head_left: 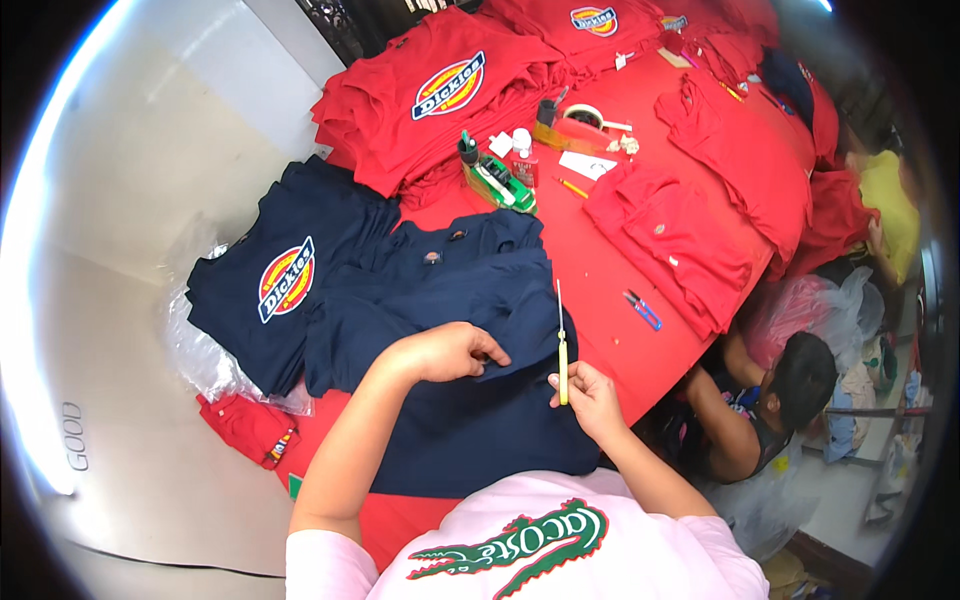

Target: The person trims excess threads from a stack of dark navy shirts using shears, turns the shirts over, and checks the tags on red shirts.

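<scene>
A dark navy garment [440, 300] lies spread in front of me, its lower part reaching down to my body. My left hand [455, 352] is closed on a fold of its cloth, thumb and fingers pinching the edge. In my right hand [590, 395] is a pair of yellow-handled scissors [563, 365], seen nearly edge-on. Their thin blades point away from me, just past the garment's right side. Whether the blades are apart cannot be made out. A stack of navy shirts [235, 275] with a round printed logo sits to the left.
A red-covered table [610, 300] carries piles of red shirts [390, 100], folded red garments [670, 240], a green tape dispenser [500, 185], a brown tape dispenser [570, 125], a pencil [572, 187] and blue thread snips [643, 310]. Another person [745, 410] sits low at the right edge.
</scene>
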`<act>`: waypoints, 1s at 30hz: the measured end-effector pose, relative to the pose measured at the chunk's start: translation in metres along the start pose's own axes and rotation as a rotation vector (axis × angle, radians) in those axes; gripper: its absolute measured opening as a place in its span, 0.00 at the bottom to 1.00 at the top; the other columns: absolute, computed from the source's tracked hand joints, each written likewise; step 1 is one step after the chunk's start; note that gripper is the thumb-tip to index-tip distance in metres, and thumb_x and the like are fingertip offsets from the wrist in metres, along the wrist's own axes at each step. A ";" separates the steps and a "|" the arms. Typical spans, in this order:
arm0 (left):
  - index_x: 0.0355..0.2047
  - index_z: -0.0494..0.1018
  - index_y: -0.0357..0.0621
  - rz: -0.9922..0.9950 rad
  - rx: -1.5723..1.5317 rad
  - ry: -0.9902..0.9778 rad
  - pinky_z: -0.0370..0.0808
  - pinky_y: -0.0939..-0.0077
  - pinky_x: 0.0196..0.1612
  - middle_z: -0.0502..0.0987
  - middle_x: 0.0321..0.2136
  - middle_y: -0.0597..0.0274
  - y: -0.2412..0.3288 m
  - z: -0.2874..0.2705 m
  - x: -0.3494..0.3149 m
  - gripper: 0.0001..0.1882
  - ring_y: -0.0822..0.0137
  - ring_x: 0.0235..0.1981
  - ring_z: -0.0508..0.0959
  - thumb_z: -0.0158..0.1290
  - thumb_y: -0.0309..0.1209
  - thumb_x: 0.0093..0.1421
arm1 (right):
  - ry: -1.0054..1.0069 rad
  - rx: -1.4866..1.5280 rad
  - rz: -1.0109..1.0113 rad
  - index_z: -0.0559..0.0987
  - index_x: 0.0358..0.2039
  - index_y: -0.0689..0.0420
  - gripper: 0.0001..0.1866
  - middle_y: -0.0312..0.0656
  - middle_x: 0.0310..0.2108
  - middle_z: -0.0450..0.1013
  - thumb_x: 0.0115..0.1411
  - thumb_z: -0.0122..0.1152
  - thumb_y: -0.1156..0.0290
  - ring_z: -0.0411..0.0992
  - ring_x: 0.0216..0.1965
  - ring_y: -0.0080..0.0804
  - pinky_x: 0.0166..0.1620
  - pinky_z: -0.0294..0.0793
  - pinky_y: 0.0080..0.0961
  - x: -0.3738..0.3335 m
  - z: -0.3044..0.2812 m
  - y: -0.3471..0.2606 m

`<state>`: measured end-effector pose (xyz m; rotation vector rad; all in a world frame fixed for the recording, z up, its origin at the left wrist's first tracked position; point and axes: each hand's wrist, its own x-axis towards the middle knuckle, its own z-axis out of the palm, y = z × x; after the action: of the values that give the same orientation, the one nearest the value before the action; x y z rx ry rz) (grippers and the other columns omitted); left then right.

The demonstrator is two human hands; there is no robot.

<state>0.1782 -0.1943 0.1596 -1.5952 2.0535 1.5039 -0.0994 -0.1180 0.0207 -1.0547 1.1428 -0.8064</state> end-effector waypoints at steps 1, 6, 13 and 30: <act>0.56 0.82 0.44 0.089 -0.093 0.012 0.77 0.71 0.50 0.83 0.49 0.55 -0.005 0.015 -0.002 0.27 0.66 0.45 0.82 0.55 0.16 0.55 | -0.016 -0.089 -0.009 0.79 0.38 0.61 0.11 0.33 0.22 0.76 0.68 0.71 0.68 0.75 0.25 0.17 0.32 0.74 0.21 -0.009 0.001 -0.003; 0.62 0.79 0.43 0.197 -0.815 0.481 0.69 0.76 0.63 0.76 0.59 0.66 -0.010 0.087 -0.012 0.31 0.71 0.55 0.74 0.62 0.17 0.57 | 0.079 -0.544 -0.230 0.81 0.31 0.57 0.17 0.38 0.20 0.79 0.54 0.80 0.60 0.77 0.19 0.32 0.26 0.71 0.30 -0.055 -0.004 -0.030; 0.67 0.73 0.42 0.308 -1.045 0.640 0.76 0.80 0.58 0.76 0.58 0.66 -0.011 0.138 0.005 0.37 0.76 0.53 0.76 0.64 0.11 0.56 | 0.179 -0.784 -0.464 0.76 0.25 0.53 0.22 0.34 0.13 0.68 0.47 0.80 0.53 0.70 0.15 0.37 0.29 0.66 0.35 -0.090 0.007 -0.027; 0.73 0.64 0.40 0.362 -1.059 0.560 0.79 0.86 0.39 0.81 0.41 0.66 -0.006 0.145 0.018 0.47 0.80 0.34 0.79 0.65 0.08 0.54 | 0.199 -0.754 -0.359 0.74 0.21 0.52 0.22 0.33 0.12 0.69 0.49 0.81 0.54 0.67 0.14 0.34 0.28 0.67 0.34 -0.106 0.018 -0.020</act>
<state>0.1119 -0.0963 0.0732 -2.2361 1.9292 2.8735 -0.1075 -0.0232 0.0740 -1.8755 1.5001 -0.7807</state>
